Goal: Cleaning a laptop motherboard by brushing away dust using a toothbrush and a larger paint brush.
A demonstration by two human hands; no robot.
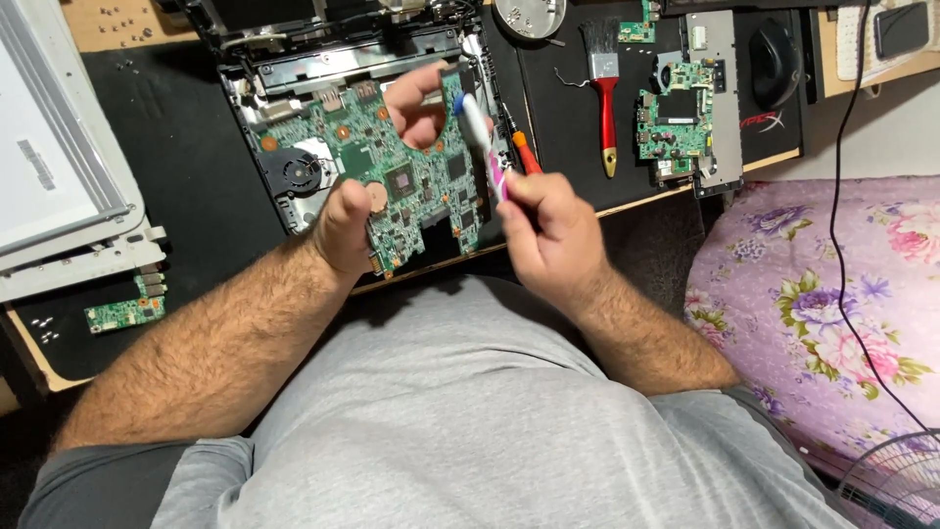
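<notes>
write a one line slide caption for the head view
Left hand holds up a green circuit board while the right hand holds a toothbrush against it.

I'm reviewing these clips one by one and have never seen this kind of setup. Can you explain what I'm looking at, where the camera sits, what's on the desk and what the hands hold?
There is no machine here: a person works with two bare hands, and the one camera is worn on their head, looking down over their grey shirt at the desk. The left hand holds a green circuit board tilted up above an opened laptop shell. The right hand grips a toothbrush with a white and pink handle, its head resting against the board's right edge. On the black mat lie a red-handled paintbrush, a second board, an orange-handled screwdriver and a mouse. At the left are a screen panel and a small green board. A flowered cloth is at the right.
</notes>
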